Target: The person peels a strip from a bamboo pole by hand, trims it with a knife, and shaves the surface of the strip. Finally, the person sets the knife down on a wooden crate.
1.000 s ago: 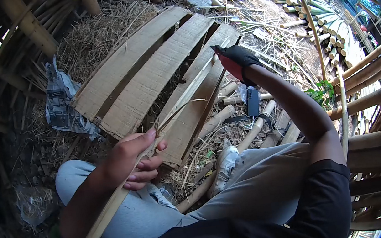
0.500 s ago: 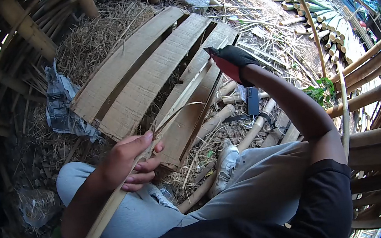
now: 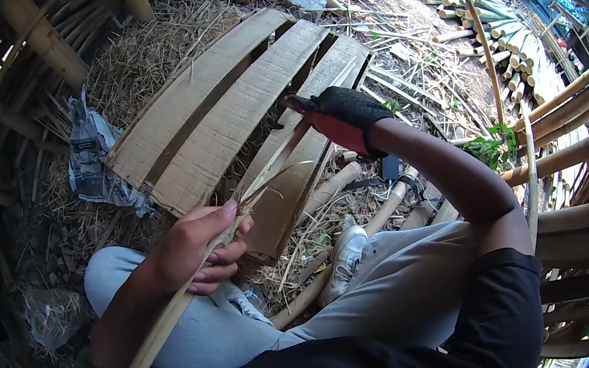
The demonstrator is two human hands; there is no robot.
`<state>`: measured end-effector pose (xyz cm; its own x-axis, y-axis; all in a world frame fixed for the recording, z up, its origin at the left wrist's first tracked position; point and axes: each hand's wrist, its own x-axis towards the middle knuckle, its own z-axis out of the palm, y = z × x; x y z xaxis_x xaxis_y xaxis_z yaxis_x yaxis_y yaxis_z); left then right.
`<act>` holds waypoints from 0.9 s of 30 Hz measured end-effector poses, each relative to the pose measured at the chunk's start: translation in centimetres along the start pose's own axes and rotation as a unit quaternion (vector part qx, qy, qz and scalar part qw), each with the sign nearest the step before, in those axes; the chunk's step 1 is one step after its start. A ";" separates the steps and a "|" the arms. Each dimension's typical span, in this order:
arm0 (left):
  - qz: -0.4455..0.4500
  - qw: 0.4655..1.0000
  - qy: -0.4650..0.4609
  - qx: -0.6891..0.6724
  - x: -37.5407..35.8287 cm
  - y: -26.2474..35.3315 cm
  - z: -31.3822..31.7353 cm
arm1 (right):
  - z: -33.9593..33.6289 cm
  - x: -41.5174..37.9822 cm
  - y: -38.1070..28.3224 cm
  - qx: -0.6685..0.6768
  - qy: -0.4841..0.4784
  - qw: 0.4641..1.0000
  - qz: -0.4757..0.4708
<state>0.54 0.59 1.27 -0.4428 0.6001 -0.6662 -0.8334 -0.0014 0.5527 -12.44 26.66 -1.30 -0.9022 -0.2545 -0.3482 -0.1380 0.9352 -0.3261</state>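
Observation:
A long pale bamboo strip runs from the bottom left up across the wooden slats. My bare left hand is closed around its middle, thumb on top. Thin curled fibres stick up from the strip just beyond that thumb. Further along, my right hand, in a black and red glove, is closed on the strip over the slats. Whether a small tool is also inside the glove is hidden. Below both hands lies a slatted wooden panel, its boards spaced apart.
Crumpled printed sacking lies left of the panel, and straw behind it. Bamboo poles are stacked at the far right. A dark phone is partly hidden below my right forearm. Woven bamboo borders the right side.
My right hand has slid along the strip toward my left hand, down and left. The curled fibres near my left thumb have shifted and spread. My left hand has stayed in place.

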 end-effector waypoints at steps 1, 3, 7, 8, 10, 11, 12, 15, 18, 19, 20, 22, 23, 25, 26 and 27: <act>0.005 1.000 0.002 -0.003 0.1 0.0 0.1 | -0.1 0.9 0.5 -0.027 0.042 0.999 0.020; 0.006 1.000 0.013 0.012 0.1 0.0 0.4 | -0.5 0.9 1.1 -0.050 0.056 0.996 0.043; -0.004 1.000 -0.001 -0.004 0.2 0.1 0.1 | 0.7 -1.9 -1.7 -0.034 0.005 0.999 0.026; -0.001 1.000 -0.003 -0.012 0.3 -0.2 -0.2 | 1.2 -1.7 -1.4 -0.039 0.022 0.999 0.007; 0.003 1.000 -0.009 -0.021 0.4 -0.4 -0.7 | 1.2 -1.1 -0.4 -0.032 0.030 0.999 0.012; 0.003 1.000 -0.007 -0.010 0.4 -0.3 -0.5 | 0.2 -0.2 0.5 -0.025 0.017 0.999 0.032; 0.005 1.000 -0.004 -0.003 0.3 -0.2 -0.1 | 0.4 1.7 2.7 -0.020 0.069 0.997 0.040; 0.004 1.000 -0.003 -0.004 0.3 0.0 0.0 | 1.2 0.3 1.1 0.001 0.058 0.996 0.063; 0.000 1.000 -0.005 -0.026 0.4 -0.3 -0.4 | 2.0 -1.6 -1.2 -0.023 0.027 0.999 0.021; 0.000 1.000 -0.006 -0.028 0.4 -0.2 -0.6 | 1.2 -0.7 -0.1 -0.021 0.026 0.999 0.006; 0.006 0.999 -0.028 -0.033 0.7 -0.5 -0.9 | 0.2 0.0 0.6 -0.033 0.045 0.998 0.036; 0.005 1.000 -0.002 -0.008 0.4 -0.3 -0.1 | -0.3 1.3 2.2 0.019 0.027 0.994 0.103; 0.006 1.000 0.010 0.005 0.4 -0.1 0.3 | -0.1 1.9 2.7 0.033 0.026 0.993 0.109; 0.002 1.000 0.019 0.000 0.4 -0.1 0.3 | 2.2 -1.1 -0.8 -0.012 0.062 0.998 -0.022; 0.000 1.000 0.016 -0.006 0.3 -0.1 0.2 | 2.7 -1.7 -1.7 -0.021 0.072 0.997 -0.023; -0.004 1.000 0.014 -0.008 0.2 -0.2 0.1 | 2.1 -1.6 -1.6 -0.015 0.039 0.999 -0.010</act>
<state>0.63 0.77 1.09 -0.4455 0.5777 -0.6840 -0.8418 -0.0101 0.5398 -9.94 25.09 -2.05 -0.9282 -0.2543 -0.2715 -0.1674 0.9374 -0.3055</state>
